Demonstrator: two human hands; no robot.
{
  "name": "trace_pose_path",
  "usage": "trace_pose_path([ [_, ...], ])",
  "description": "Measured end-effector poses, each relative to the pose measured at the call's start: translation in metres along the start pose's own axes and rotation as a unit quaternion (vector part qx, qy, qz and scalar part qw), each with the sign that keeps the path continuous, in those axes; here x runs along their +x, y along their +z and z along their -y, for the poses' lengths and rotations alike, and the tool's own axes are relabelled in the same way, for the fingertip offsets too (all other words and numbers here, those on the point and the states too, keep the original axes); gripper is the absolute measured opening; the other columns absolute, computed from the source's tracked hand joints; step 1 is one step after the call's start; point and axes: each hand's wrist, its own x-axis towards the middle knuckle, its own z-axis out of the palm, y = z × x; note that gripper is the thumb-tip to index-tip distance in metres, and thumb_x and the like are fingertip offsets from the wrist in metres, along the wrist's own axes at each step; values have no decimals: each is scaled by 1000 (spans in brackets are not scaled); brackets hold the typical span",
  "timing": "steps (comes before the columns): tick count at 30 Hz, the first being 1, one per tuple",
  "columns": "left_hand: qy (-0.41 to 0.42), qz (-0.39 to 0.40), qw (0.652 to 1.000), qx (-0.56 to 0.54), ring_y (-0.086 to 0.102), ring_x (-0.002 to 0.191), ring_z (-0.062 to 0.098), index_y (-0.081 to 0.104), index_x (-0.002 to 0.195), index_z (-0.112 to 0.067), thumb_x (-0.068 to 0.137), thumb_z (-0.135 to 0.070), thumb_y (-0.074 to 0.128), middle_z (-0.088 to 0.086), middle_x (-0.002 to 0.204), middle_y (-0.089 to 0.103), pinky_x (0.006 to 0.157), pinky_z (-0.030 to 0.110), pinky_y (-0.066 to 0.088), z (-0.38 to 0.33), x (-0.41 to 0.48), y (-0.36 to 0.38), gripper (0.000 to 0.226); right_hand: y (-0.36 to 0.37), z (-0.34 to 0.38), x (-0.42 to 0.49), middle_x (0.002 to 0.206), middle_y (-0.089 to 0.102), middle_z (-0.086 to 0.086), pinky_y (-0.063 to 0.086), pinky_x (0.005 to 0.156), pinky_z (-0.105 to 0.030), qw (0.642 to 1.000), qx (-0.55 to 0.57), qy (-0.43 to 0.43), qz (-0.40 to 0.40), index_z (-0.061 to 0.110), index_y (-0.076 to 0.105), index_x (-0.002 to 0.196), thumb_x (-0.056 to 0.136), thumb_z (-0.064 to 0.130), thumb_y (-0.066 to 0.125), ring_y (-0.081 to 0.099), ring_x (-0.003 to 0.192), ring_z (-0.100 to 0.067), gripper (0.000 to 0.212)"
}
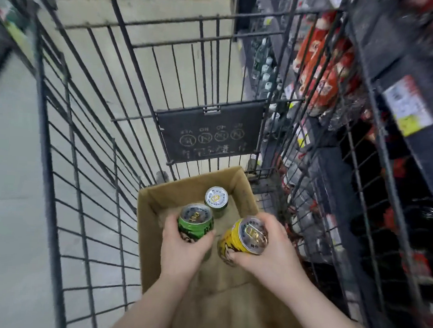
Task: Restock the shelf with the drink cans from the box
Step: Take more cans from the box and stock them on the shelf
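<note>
Left grip [181, 248] clasps green can [196, 220], right grip [268, 254] yellow can [243, 236]; 1 loose can [216, 198] stands in box [151, 236] inside cart [48, 177].

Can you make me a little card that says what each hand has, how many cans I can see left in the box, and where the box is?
left hand: holds the green can
right hand: holds the yellow can
left in box: one third can in sight, standing upright
box: brown cardboard, open on top, inside the wire cart
shelf: to the right of the cart, with red packs on it
</note>
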Motion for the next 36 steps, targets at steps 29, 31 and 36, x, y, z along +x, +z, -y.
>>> trace_pose_path([
  [29,231,582,779,-17,63,86,12,57,103,-29,58,-28,87,-8,96,67,68,30,49,-124,-378,-153,54,-48,146,-544,93,69,8,57,70,-26,774,306,166,-530,37,52,100,49,30,80,68,83,-9,58],
  [31,229,622,749,-8,63,87,12,57,98,-33,53,-29,85,-12,94,67,72,34,51,-105,-420,-167,54,-29,149,-597,92,70,6,57,69,-22,750,287,178,-569,33,52,102,50,28,80,68,80,-7,59],
  [36,239,703,670,23,63,89,9,56,98,-37,44,-39,80,-14,91,69,72,31,52,-37,-526,-222,59,48,155,-735,90,64,14,49,56,-11,674,276,201,-655,38,48,94,69,13,80,63,80,-3,48],
])
